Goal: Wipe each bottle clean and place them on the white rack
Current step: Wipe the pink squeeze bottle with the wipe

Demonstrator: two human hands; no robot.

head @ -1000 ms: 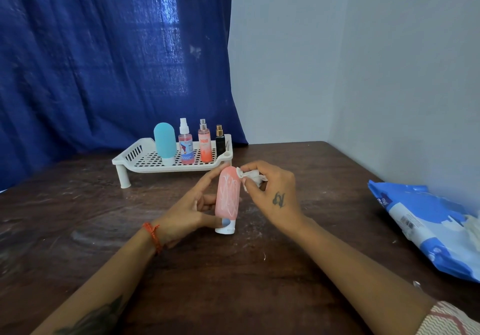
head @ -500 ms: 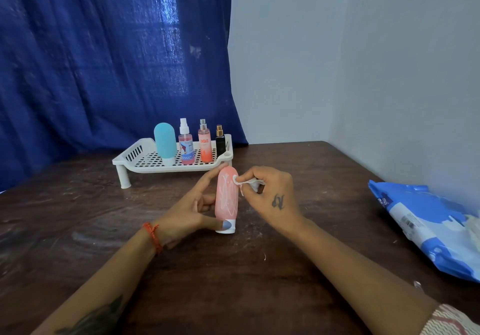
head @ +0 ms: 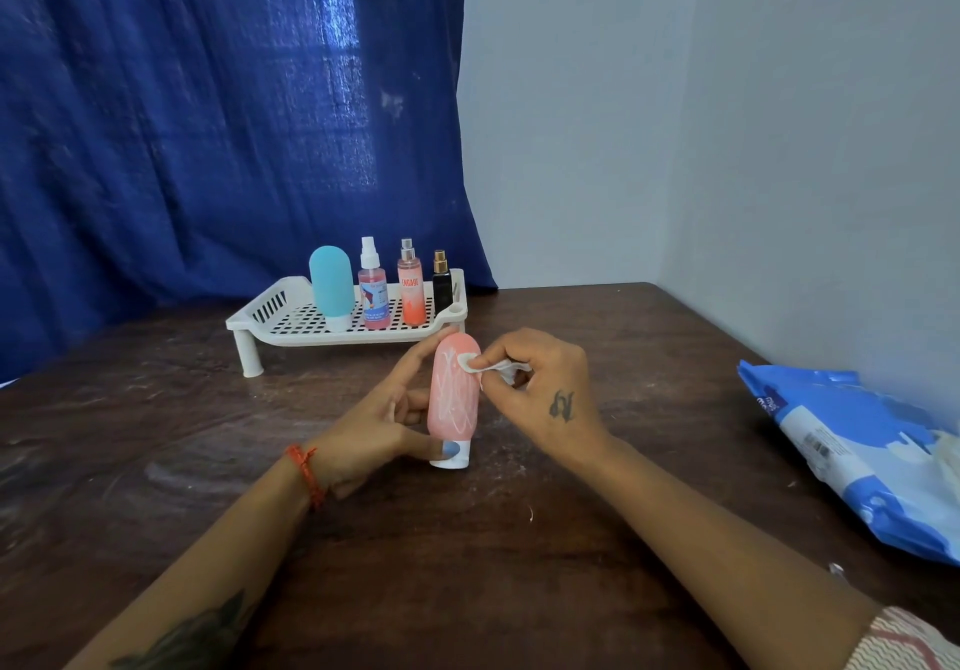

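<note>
Four bottles [head: 387, 287] already stand on the white rack [head: 291, 324] at 12 o'clock. The left hand [head: 374, 425] grips the pink bottle [head: 453, 399] upright on the counter [head: 571, 539]; the right hand [head: 540, 389] pinches a wipe [head: 485, 365] against its top. Sideways pressure could tip it, and streaks seemingly remain.

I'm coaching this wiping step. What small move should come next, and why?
Probably drag the wipe down the pink bottle: the right hand presses it near the top, white streaks remain below, and the left hand steadies the bottle upright.
</note>
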